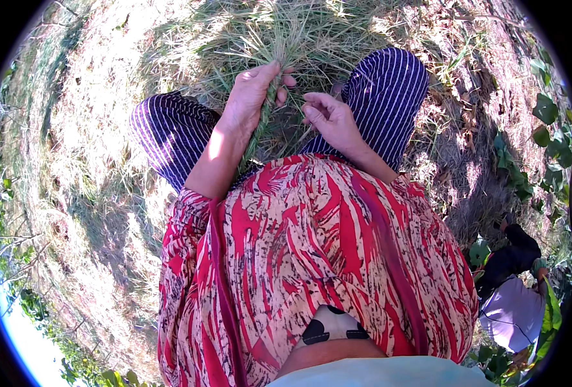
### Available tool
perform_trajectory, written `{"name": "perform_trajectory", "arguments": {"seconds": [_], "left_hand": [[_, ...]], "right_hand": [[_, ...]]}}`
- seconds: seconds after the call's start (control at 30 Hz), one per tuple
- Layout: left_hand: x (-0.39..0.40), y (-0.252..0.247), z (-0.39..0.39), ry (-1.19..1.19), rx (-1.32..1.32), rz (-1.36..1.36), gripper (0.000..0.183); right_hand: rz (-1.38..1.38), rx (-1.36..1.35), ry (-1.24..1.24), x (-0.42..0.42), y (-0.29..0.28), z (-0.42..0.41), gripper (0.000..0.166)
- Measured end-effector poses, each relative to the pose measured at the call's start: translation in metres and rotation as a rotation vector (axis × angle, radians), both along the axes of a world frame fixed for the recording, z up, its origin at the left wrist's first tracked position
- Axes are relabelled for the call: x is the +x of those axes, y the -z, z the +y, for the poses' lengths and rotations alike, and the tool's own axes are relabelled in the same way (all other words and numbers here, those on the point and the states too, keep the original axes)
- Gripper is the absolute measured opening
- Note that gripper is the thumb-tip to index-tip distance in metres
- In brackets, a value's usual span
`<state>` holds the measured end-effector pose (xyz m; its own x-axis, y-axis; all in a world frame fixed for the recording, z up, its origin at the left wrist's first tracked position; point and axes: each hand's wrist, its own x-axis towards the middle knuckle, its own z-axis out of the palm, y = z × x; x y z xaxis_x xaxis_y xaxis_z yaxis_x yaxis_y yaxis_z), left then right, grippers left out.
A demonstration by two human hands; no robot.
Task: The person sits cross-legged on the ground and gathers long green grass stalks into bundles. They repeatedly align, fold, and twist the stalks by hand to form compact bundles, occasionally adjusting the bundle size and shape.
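Note:
My left hand (249,96) is wrapped around a green braided grass rope (263,121). Below the hand the rope runs down along the forearm toward my lap. Past my thumb its loose blades fan out into a heap of cut grass (208,53). A short way to the right, my right hand (335,120) has its thumb and fingers drawn together at thin grass strands (304,113). Its fingertips are apart from the rope. The rope's lower end is hidden by my forearm and clothing.
My knees in dark striped trousers (387,92) flank the hands. Dry grass ground (107,227) surrounds me, with bare twigs (22,242) at left. Leafy vines (552,130) grow at right. Another person (513,309) is low at the right rim.

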<state>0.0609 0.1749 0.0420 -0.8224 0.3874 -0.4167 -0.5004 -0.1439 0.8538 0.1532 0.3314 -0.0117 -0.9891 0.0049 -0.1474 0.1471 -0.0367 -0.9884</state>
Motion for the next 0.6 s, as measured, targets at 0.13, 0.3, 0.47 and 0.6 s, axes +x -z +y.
{"name": "perform_trajectory", "arguments": {"seconds": [0.13, 0.3, 0.47, 0.6], "left_hand": [[0.002, 0.001, 0.001, 0.066, 0.031, 0.046, 0.032], [0.007, -0.001, 0.004, 0.134, -0.044, 0.092, 0.030], [0.010, -0.001, 0.009, 0.193, -0.072, 0.122, 0.031], [0.010, -0.002, 0.012, 0.244, -0.084, 0.096, 0.031]], "right_hand": [[0.074, -0.206, 0.104, -0.017, -0.001, -0.007, 0.030], [0.145, -0.180, 0.157, -0.034, -0.017, 0.004, 0.019], [0.169, -0.141, 0.192, -0.047, -0.032, 0.011, 0.012], [0.171, -0.238, 0.211, -0.049, -0.031, 0.011, 0.010]]}}
